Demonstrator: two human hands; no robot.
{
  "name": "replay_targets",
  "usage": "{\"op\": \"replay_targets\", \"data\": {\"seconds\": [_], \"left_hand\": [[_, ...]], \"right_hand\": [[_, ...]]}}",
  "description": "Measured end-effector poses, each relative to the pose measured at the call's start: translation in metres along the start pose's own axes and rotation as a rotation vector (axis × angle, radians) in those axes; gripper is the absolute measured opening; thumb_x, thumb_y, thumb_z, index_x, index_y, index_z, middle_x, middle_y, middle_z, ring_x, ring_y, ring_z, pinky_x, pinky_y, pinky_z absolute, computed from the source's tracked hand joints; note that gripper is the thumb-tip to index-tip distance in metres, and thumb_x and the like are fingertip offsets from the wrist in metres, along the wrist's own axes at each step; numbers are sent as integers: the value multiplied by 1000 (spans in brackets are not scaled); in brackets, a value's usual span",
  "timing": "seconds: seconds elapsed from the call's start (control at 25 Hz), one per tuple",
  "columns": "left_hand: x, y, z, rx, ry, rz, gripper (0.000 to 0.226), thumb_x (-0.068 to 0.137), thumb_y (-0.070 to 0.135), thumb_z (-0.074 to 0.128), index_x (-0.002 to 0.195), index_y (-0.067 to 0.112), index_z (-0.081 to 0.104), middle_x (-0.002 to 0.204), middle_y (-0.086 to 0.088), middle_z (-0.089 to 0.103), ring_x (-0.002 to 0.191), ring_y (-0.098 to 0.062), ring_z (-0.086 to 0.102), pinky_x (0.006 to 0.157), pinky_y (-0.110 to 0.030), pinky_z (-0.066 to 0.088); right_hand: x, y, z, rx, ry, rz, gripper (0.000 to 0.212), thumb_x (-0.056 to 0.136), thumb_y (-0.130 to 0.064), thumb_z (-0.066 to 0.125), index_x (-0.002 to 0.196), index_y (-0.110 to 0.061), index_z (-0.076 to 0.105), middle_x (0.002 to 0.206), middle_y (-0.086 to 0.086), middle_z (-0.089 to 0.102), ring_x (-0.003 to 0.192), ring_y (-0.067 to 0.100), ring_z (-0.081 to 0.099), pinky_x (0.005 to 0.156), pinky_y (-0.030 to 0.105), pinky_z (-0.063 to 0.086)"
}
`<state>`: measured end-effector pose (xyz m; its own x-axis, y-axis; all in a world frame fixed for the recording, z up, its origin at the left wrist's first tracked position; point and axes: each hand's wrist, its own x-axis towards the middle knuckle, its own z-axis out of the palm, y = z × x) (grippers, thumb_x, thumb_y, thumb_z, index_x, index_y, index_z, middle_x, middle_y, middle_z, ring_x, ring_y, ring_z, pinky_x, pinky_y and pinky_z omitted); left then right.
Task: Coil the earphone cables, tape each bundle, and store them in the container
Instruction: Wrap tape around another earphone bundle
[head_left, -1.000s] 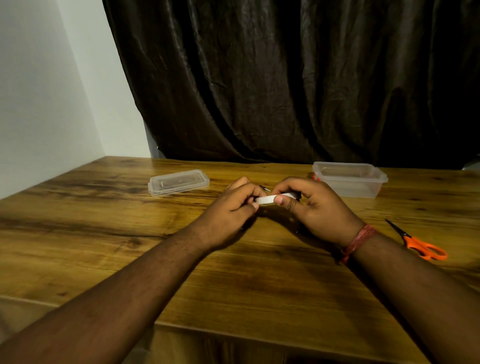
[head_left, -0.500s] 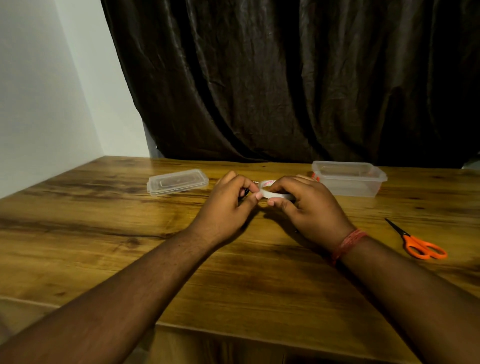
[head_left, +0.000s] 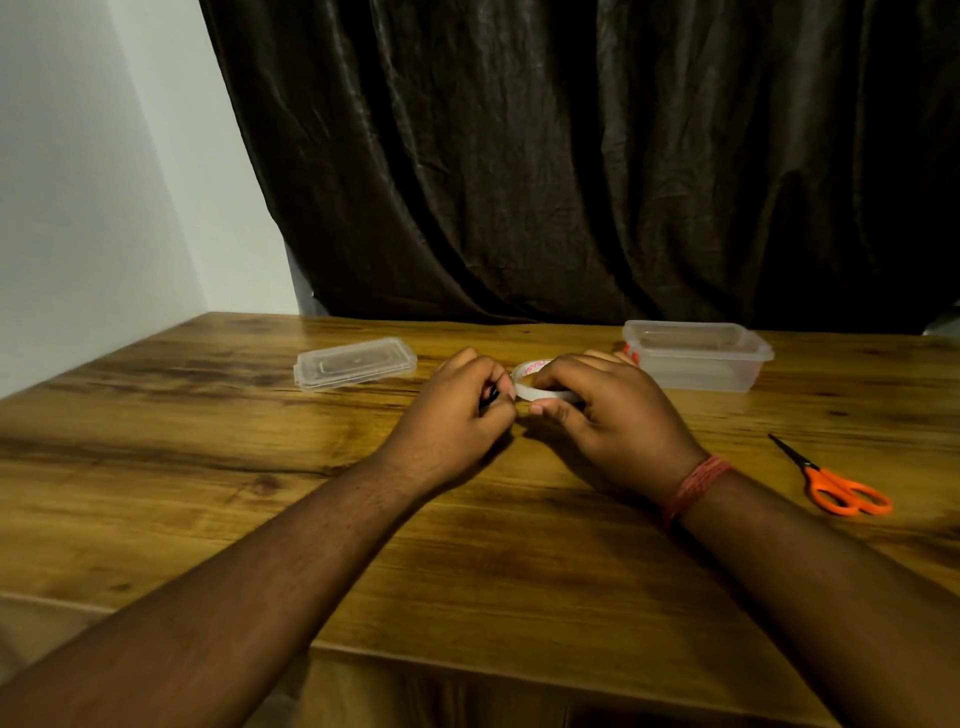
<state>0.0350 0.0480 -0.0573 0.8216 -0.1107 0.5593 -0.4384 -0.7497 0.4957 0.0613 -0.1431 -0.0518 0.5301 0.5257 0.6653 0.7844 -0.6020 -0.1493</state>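
Mid-frame, right hand (head_left: 618, 415) curls round the tape roll (head_left: 540, 382); left hand (head_left: 457, 415) — touching its left rim — pinches something dark, perhaps the coiled cable.

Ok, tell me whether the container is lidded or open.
Open. The clear container sits uncovered at the table's far right, while its lid lies flat on the wood well to the left, apart from it.
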Motion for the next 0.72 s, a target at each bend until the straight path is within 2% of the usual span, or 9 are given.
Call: {"op": "replay_targets", "data": {"seconds": [0.2,0.32,0.44,0.72], "left_hand": [[1,-4,0,-5,16,11,7,89,23,57,86,29,56,91,12,47,85,-4,48,72,-26,42],[0,-6,2,-25,63,32,4,94,32,55,95,29,58,94,14,46,90,-7,48,77,-27,44],[1,-7,4,0,66,42,9,94,37,58,99,29,57,93,18,42,89,-5,45,74,-23,39],[1,-6,1,-8,70,43,6,94,29,60,99,31,58,94,17,45,89,-4,46,76,-23,40]], "right_hand": [[-1,-1,-1,42,17,31,16,91,-36,61,102,-26,64,98,-10,66,93,14,57,80,39,47],[-2,-2,0,55,34,36,11,91,-35,63,100,-28,63,95,-14,64,91,11,57,79,39,47],[-2,-3,-1,66,35,26,12,91,-36,62,100,-29,63,92,-21,57,89,6,53,77,34,44],[-2,-2,-2,51,23,33,14,91,-35,62,101,-26,64,96,-12,65,90,10,55,78,36,45]]}}
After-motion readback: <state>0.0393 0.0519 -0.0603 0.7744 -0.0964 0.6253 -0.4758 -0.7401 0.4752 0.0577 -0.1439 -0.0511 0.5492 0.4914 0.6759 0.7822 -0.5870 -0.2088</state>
